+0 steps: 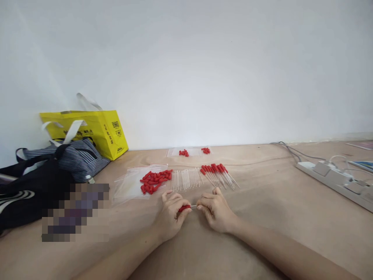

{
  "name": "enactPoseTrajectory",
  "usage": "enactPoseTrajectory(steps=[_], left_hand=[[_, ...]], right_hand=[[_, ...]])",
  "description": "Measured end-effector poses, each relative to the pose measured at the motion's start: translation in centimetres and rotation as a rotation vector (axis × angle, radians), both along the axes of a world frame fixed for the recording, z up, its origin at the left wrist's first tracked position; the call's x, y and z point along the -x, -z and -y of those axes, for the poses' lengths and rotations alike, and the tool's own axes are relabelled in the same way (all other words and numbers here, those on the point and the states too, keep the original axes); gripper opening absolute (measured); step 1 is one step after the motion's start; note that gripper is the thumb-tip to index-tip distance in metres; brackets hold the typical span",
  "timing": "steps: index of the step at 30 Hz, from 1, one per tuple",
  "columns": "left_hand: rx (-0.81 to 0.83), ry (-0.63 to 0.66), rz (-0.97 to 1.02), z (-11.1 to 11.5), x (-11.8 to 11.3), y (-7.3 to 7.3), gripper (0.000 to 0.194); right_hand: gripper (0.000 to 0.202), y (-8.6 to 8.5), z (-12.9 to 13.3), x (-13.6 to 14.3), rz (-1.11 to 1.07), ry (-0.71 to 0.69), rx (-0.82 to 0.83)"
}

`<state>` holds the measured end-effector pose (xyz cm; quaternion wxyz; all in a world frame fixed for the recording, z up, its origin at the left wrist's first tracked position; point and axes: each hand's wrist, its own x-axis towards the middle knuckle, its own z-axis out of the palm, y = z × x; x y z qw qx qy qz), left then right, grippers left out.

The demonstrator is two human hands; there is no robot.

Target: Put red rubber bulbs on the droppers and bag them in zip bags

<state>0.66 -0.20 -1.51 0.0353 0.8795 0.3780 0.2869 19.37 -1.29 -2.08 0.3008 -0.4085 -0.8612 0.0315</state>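
Note:
My left hand (171, 217) pinches a red rubber bulb (184, 209) between thumb and fingers. My right hand (215, 212) is closed on a thin clear tube (194, 206), whose end meets the bulb between my hands. Beyond my left hand, a pile of loose red bulbs (155, 178) lies on a clear zip bag (128, 186). A row of bare clear tubes (186, 179) lies just past my hands. To its right, several tubes with red bulbs on their ends (220, 173) lie fanned out.
Against the wall, another clear bag (175, 151) holds red bulbs and tubes. A yellow bag (110, 136), a striped bag (84, 159) and a black bag (37, 194) stand at left, beside a pixelated patch. On the right lies a white power strip (329, 182) with cables.

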Motion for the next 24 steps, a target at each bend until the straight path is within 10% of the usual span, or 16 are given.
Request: enactPoseTrajectory(steps=[24], left_hand=[[-0.06, 0.015, -0.049, -0.6, 0.1, -0.7, 0.014]], right_hand=[[0.022, -1.1, -0.5, -0.4, 0.088, -0.029, 0.131]])
